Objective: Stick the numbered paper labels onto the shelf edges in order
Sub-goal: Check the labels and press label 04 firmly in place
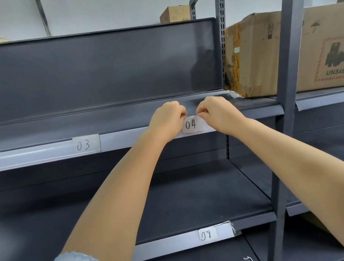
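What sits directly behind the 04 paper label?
The white 04 paper label lies against the pale strip on the grey shelf edge. Both hands' fingers cover its top corners; any adhesive behind is hidden.

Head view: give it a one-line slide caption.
Both hands, left and right, pinch the top corners of label 04 against the shelf edge, right of label 03.

Expect even, diffuse overhead lighting; the scene is bright with no harsh highlights. Soft shadows lie under each shelf deck (174, 195) and on the back panel (94, 72) near its right end. You will see mild glare along the clear label strip (39, 154). Wide-angle distortion bends the upright post (289, 72) and the frame edges. Focus is sharp centrally; the lower corners soften slightly.
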Motion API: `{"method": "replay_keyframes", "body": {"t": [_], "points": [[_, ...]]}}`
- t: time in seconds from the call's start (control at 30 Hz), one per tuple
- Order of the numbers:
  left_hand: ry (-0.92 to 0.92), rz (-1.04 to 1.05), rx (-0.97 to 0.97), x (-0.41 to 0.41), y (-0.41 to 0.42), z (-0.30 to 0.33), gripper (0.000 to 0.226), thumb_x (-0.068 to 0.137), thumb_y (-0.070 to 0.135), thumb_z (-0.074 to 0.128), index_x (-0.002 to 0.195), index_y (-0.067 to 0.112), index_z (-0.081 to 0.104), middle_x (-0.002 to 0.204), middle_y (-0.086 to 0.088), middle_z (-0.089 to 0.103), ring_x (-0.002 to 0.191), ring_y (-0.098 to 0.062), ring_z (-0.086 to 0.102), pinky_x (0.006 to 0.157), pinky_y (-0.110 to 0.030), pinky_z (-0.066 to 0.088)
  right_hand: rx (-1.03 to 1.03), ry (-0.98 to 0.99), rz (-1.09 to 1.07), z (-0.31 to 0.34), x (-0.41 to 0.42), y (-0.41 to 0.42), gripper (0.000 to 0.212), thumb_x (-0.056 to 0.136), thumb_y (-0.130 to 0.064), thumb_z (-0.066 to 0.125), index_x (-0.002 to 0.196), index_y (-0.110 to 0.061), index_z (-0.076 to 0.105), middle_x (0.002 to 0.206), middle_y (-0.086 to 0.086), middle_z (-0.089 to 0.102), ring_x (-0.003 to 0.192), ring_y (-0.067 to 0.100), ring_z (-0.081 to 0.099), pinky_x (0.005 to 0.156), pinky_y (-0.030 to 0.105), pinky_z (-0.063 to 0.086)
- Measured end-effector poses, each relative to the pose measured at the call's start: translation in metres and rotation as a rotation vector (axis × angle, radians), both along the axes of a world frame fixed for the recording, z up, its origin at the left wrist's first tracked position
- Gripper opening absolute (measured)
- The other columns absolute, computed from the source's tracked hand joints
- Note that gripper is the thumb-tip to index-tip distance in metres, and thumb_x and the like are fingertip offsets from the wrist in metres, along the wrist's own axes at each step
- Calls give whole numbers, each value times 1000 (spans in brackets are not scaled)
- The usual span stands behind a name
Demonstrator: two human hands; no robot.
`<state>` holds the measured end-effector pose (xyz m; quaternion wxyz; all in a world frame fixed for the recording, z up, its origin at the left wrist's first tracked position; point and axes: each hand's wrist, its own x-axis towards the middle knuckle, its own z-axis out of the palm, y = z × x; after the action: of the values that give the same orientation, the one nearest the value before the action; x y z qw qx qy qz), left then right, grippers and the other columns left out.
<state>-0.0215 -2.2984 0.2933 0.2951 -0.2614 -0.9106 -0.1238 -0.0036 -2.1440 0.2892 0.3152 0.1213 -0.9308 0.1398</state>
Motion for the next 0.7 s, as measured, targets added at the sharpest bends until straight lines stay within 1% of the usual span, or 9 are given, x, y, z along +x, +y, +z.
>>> {"method": "replay_keyframes", "body": {"t": [0.1,0.17,0.23,0.33,0.4,0.47,0.53,0.63,0.7], "points": [[-1,-11,-31,3,2,0,26,93,3,39,79,2,62,82,-5,41,77,-25,43,64,-32,30,-13,-12,15,1,-2,2,25,95,-10,47,97,-4,70,96,8,63,89,24,59,77,34,48],[1,-11,-46,3,2,0,27,92,2,39,72,7,55,82,-6,41,75,-24,41,63,-32,29,-4,-16,19,1,-2,2,25,95,-9,46,96,-3,70,91,8,61,86,23,57,74,31,46],[16,-7,-71,2,1,0,27,91,0,40,70,9,52,81,-6,41,75,-25,41,62,-32,29,17,-17,17,2,-1,2,26,95,-8,45,91,-1,70,87,10,60,82,25,56,71,32,45],[42,-4,-92,1,1,0,25,91,0,41,79,1,63,82,-6,42,81,-28,47,63,-33,32,44,-21,8,-1,-2,3,28,94,-6,45,81,5,67,84,21,59,80,33,56,72,40,48],[53,-7,-103,1,2,-1,25,92,2,42,85,1,66,84,-5,43,84,-30,50,64,-33,34,67,-15,-3,-4,-2,5,28,94,-5,45,75,6,62,78,17,51,75,30,50,69,40,46],[60,-7,-119,1,3,-1,24,92,3,43,88,2,67,85,-5,43,87,-30,51,65,-33,35,107,-4,-7,-7,-1,6,27,95,-4,45,71,1,59,80,10,48,77,25,48,68,38,44],[64,-3,-120,1,3,-2,24,93,3,43,90,3,67,85,-5,42,89,-30,50,65,-32,33,131,7,0,-8,0,6,25,95,-4,46,73,-5,59,84,9,50,81,25,51,69,32,43],[70,12,-144,1,3,-2,21,92,5,46,94,4,67,86,-4,41,91,-29,51,65,-30,33,177,24,-11,-7,0,6,21,94,-4,48,83,-5,66,89,9,54,84,25,53,67,28,41],[71,24,-159,2,3,-2,20,92,4,47,95,3,66,86,-4,41,92,-29,51,66,-30,33,202,38,-19,-7,1,6,20,93,-3,49,80,-5,63,88,7,51,83,23,51,66,27,37]]}}
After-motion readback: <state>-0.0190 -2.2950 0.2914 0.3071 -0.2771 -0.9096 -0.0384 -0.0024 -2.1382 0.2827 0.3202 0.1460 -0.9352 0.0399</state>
